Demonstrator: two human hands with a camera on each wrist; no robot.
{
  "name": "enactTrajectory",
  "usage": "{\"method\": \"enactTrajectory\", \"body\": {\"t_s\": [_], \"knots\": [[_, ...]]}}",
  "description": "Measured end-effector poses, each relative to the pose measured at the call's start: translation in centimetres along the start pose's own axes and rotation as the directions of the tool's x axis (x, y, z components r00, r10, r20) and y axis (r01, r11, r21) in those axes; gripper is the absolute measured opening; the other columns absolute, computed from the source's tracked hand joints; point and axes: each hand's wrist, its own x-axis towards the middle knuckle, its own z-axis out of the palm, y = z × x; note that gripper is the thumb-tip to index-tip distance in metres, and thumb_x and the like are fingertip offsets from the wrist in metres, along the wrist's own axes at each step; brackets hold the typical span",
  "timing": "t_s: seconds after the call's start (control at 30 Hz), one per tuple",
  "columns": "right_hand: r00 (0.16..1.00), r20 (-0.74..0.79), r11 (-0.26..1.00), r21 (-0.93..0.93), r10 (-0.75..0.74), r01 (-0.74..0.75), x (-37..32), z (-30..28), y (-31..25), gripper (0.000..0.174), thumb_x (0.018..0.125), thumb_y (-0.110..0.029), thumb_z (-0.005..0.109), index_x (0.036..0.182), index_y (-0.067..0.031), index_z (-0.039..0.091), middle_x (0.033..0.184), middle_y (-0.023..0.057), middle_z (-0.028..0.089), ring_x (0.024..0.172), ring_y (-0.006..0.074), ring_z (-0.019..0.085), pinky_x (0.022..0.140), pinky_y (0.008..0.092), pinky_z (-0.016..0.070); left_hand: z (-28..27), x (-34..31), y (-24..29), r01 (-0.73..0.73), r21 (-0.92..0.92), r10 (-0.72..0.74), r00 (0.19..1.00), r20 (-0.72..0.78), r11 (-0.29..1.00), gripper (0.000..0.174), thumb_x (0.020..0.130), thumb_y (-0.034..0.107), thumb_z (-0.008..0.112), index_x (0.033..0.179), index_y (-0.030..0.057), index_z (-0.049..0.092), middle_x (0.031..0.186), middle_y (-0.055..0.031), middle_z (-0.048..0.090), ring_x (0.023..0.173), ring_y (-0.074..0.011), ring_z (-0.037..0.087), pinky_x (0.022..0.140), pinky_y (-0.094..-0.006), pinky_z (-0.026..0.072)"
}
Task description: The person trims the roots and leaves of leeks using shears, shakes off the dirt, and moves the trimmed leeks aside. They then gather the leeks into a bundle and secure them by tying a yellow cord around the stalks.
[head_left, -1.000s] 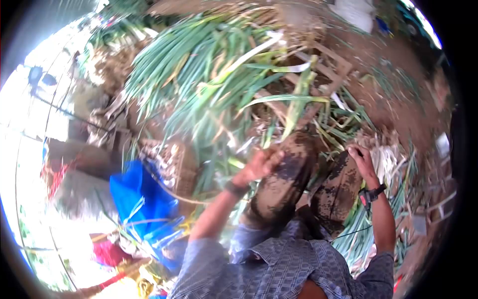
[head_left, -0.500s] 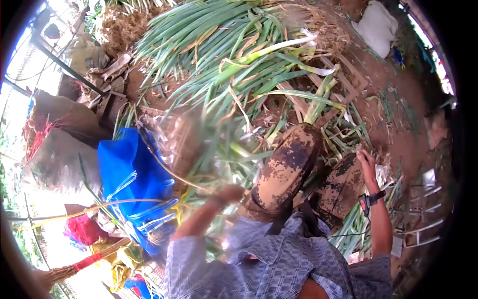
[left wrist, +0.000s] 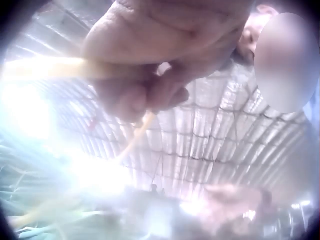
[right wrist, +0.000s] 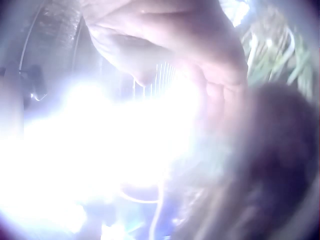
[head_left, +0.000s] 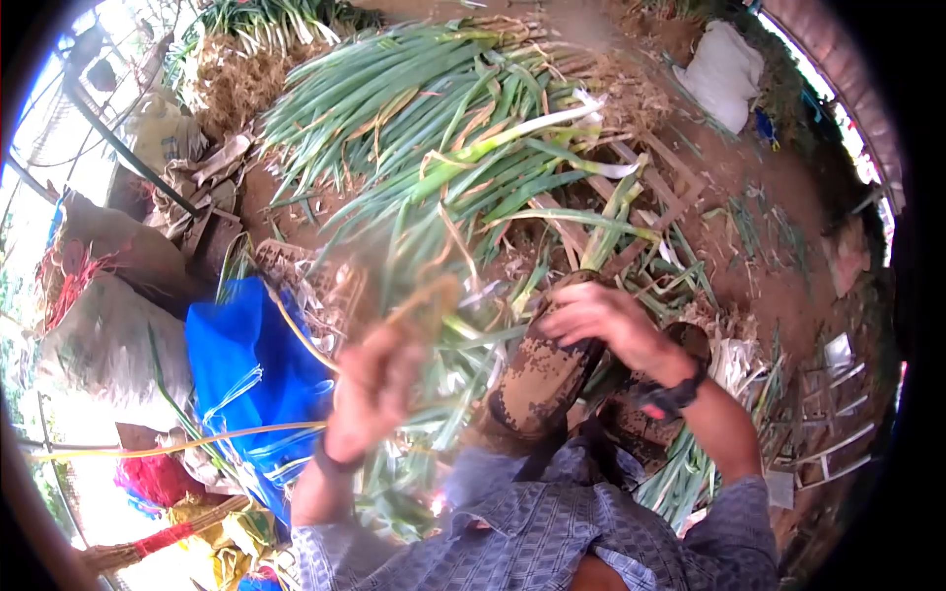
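The left hand [head_left: 372, 389], blurred in the head view, is raised beside the blue bag [head_left: 246, 369]. In the left wrist view its fingers curl round a pale yellow strap [left wrist: 47, 68], whose thin end hangs below. The right hand [head_left: 616, 330] is over the camouflage-covered knee [head_left: 557, 355], fingers extended and holding nothing visible; whether it touches the knee cannot be told. Glare washes out much of the right wrist view, where the hand [right wrist: 175, 40] shows its palm and loose fingers. Long green onions [head_left: 394, 108] lie in a heap ahead of both hands.
Filled sacks [head_left: 118, 345] stand at the left, near a red bundle [head_left: 158, 478]. A white sack [head_left: 722, 74] lies at the upper right on brown soil. Wooden slats [head_left: 680, 202] lie by the onion roots, and a metal rack [head_left: 838, 424] is at the right.
The left hand has moved left and up with the strap. The right hand has left the far knee and come inward over the nearer one, its fingers now extended.
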Motion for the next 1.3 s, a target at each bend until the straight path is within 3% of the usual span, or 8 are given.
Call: {"method": "enactTrajectory", "body": {"t_s": [0.13, 0.33, 0.47, 0.6, 0.73, 0.9, 1.03, 1.3], "knots": [[0.936, 0.342, 0.99, 0.084, 0.079, -0.114, 5.8, 9.3, 1.0, 0.068, 0.098, -0.045, 0.052, 0.144, -0.0002, 0.028, 0.133, 0.0228, 0.052, 0.121, 0.0274, 0.056, 0.091, 0.0392, 0.0547, 0.7, -1.4, -1.5, -0.355, 0.268, 0.261, 0.907, 0.329, 0.896, 0.005, 0.087, 0.001, 0.062, 0.091, 0.0014, 0.064, 0.089, -0.013, 0.068, 0.069, -0.0191, 0.065, 0.059, -0.0315, 0.052], [0.912, 0.408, 0.993, -0.083, -0.046, 0.087, 10.2, 12.2, -1.3, 0.033, 0.096, -0.033, 0.059, 0.097, -0.0008, 0.063, 0.083, 0.0124, 0.069, 0.07, 0.0144, 0.066, 0.062, 0.028, 0.0553, -2.5, -3.0, 0.5, -0.34, 0.751, 0.628, 0.768, -0.126, 0.566, 0.015, 0.079, -0.003, 0.062, 0.094, 0.0001, 0.061, 0.081, -0.0085, 0.059, 0.077, -0.0254, 0.056, 0.071, -0.0359, 0.0441], [0.825, 0.544, 0.909, -0.252, -0.151, 0.332, 9.4, 15.7, -4.6, 0.017, 0.093, -0.02, 0.064, 0.088, -0.0039, 0.061, 0.075, 0.0064, 0.065, 0.064, 0.0116, 0.062, 0.054, 0.0279, 0.049, 3.6, -8.5, -7.1, -0.53, 0.462, 0.441, 0.848, 0.293, 0.711, 0.011, 0.076, 0.01, 0.067, 0.084, 0.0086, 0.059, 0.097, -0.0057, 0.06, 0.09, -0.0134, 0.055, 0.079, -0.0336, 0.0463], [0.767, 0.487, 0.806, -0.193, -0.417, 0.56, 8.8, 18.8, -3.4, 0.007, 0.092, -0.006, 0.059, 0.087, -0.0026, 0.054, 0.072, 0.0014, 0.057, 0.064, 0.0118, 0.059, 0.055, 0.0268, 0.0485, 6.7, -10.3, -7.3, 0.058, 0.045, -0.041, 0.95, -0.308, 0.997, 0.015, 0.073, 0.012, 0.065, 0.088, 0.0138, 0.063, 0.103, -0.0055, 0.059, 0.091, -0.0205, 0.056, 0.096, -0.0541, 0.0401], [0.862, 0.344, 0.854, -0.236, -0.373, 0.464, 14.0, 17.3, -4.2, 0.003, 0.093, -0.004, 0.052, 0.096, -0.0026, 0.053, 0.072, 0.0013, 0.055, 0.057, 0.0105, 0.054, 0.051, 0.0257, 0.0486, 4.4, -11.6, -5.1, -0.497, 0.552, 0.606, 0.795, -0.018, 0.669, 0.024, 0.075, 0.013, 0.063, 0.099, 0.0139, 0.065, 0.114, -0.0032, 0.063, 0.111, -0.0265, 0.056, 0.11, -0.0619, 0.0216], [0.706, 0.559, 0.626, -0.376, -0.434, 0.683, 13.7, 19.4, -3.5, 0.033, 0.09, -0.004, 0.057, 0.12, 0.0026, 0.046, 0.072, 0.0043, 0.057, 0.052, 0.0136, 0.053, 0.049, 0.03, 0.0502, 4.6, -9.7, -19.2, -0.087, 0.299, 0.016, 0.972, 0.233, 0.95, 0.028, 0.08, 0.017, 0.059, 0.105, 0.0054, 0.06, 0.109, -0.0088, 0.06, 0.119, -0.0275, 0.051, 0.105, -0.0512, 0.0345], [0.63, 0.589, 0.31, -0.558, -0.505, 0.77, 9.2, 22.6, -1.9, 0.064, 0.087, -0.004, 0.06, 0.141, 0.0074, 0.027, 0.076, 0.0092, 0.057, 0.051, 0.0174, 0.054, 0.047, 0.0345, 0.0478, -0.2, -8.6, -32.6, 0.28, 0.847, -0.325, 0.936, -0.135, 0.452, 0.056, 0.079, 0.033, 0.065, 0.126, 0.0062, 0.048, 0.131, -0.014, 0.046, 0.13, -0.0316, 0.041, 0.109, -0.0556, 0.0295], [0.671, 0.582, 0.373, -0.56, -0.459, 0.74, 5.6, 19.6, 1.0, 0.05, 0.088, -0.02, 0.059, 0.125, 0.013, 0.051, 0.113, 0.0273, 0.053, 0.086, 0.0209, 0.059, 0.049, 0.0298, 0.0475, -0.2, -13.2, -41.9, 0.61, 0.784, -0.497, 0.718, -0.487, 0.112, 0.123, 0.066, 0.071, 0.068, 0.155, 0.009, 0.01, 0.16, -0.0195, 0.012, 0.147, -0.0408, 0.011, 0.114, -0.0613, 0.0159]]}}
